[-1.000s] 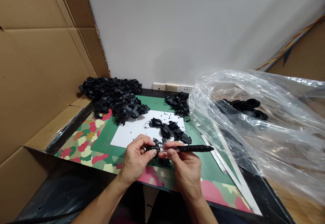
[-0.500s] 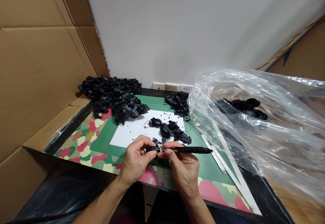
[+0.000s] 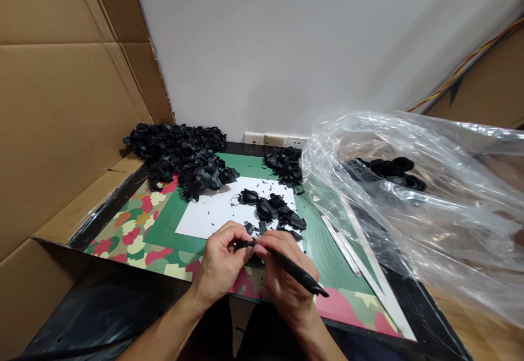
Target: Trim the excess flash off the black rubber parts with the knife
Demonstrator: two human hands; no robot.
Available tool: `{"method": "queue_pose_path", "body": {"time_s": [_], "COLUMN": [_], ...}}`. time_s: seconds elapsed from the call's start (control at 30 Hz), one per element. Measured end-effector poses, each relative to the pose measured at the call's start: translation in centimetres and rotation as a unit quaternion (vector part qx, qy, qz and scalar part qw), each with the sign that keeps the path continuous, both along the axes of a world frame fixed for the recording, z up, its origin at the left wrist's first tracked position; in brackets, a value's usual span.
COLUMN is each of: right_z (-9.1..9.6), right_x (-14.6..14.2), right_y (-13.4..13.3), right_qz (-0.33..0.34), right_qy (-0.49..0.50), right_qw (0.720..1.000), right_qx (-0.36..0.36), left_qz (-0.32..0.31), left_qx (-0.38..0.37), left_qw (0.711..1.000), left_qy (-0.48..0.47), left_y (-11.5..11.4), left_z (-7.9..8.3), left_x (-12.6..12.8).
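Note:
My left hand [image 3: 224, 256] pinches a small black rubber piece [image 3: 242, 244] between thumb and forefinger, mostly hidden by the fingers. My right hand [image 3: 289, 273] is closed around a pen-like tool with a black wrapped handle [image 3: 301, 275], whose rear end points down to the right. The tool's tip meets the piece where the fingertips of both hands come together. Just beyond the hands, several loose ribbed black rubber parts [image 3: 270, 208] lie with scraps on a white paper sheet [image 3: 192, 222].
A large heap of black rubber parts [image 3: 176, 151] is at the back left. Black trimmings [image 3: 285, 165] are piled near the wall sockets [image 3: 275, 140]. On the right, a clear plastic bag [image 3: 442, 213] holds black round parts [image 3: 393, 171]. White strips [image 3: 341, 246] lie on the green mat [image 3: 323, 273].
The tool's rear end has swung down and toward me, from nearly level to slanting. My right hand has turned with it, while my left hand stays almost in place.

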State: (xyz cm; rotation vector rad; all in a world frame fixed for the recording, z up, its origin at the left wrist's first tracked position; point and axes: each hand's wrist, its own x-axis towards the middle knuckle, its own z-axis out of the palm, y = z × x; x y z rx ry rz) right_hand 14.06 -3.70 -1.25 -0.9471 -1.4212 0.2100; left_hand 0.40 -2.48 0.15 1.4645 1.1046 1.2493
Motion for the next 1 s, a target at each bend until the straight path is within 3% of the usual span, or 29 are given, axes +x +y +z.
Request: {"method": "queue_pose_path", "body": {"time_s": [0.1,0.17,0.37,0.57,0.77,1.0], "right_z": [0.4,0.5,0.2,0.2,0.3,0.0], "right_x": [1.2,2.0,2.1,1.3,0.9,0.4], "right_y": [0.7,1.0,0.2,-0.6,-0.7,-0.6], "right_qz": [-0.129,-0.150,-0.016,0.115,0.138,0.136], "right_qy": [0.029,0.081,0.257,0.246,0.216,0.207], "right_qw": [0.991,0.985,0.947,0.941,0.949,0.952], "right_qx": [0.012,-0.029,-0.192,-0.201,-0.184,-0.178], "left_qz": [-0.019,-0.011,0.003,0.008,0.018,0.021], "left_qx": [-0.045,-0.073,-0.108,-0.066,-0.018,-0.026], "left_qw": [0.999,0.996,0.992,0.997,1.000,0.999], "left_qy": [-0.023,-0.044,-0.072,-0.044,-0.009,-0.016], "left_y": [-0.4,-0.4,0.2,0.3,0.2,0.1], "left_z": [0.0,0.0,-0.1,-0.2,0.0,-0.1], "left_x": [0.0,-0.2,-0.3,-0.4,-0.3,0.0]}}
